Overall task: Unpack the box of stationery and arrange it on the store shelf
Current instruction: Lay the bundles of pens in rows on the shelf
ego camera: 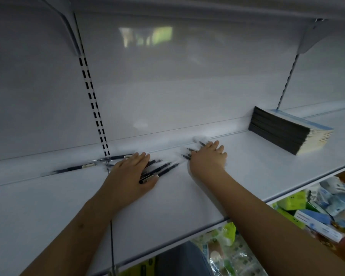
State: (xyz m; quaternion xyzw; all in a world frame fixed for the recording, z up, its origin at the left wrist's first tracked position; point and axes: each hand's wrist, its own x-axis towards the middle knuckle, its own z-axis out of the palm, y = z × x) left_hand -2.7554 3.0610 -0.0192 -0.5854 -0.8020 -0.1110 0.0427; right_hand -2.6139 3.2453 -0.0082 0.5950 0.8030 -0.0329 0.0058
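On the white shelf (187,196), dark pens (161,168) lie near the back edge. The left hand (131,172) and right hand (207,158) press them with flat, straight fingers. Notebooks (283,132) are stacked well apart at the right.

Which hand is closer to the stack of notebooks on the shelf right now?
Right. The right hand rests on pens just left of the stack of notebooks, with bare shelf between. The left hand lies farther left, over another bunch of pens.

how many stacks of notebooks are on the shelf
1: the stack of notebooks lies on the white shelf, at its back right, to the right of both hands and apart from them. None other shows.
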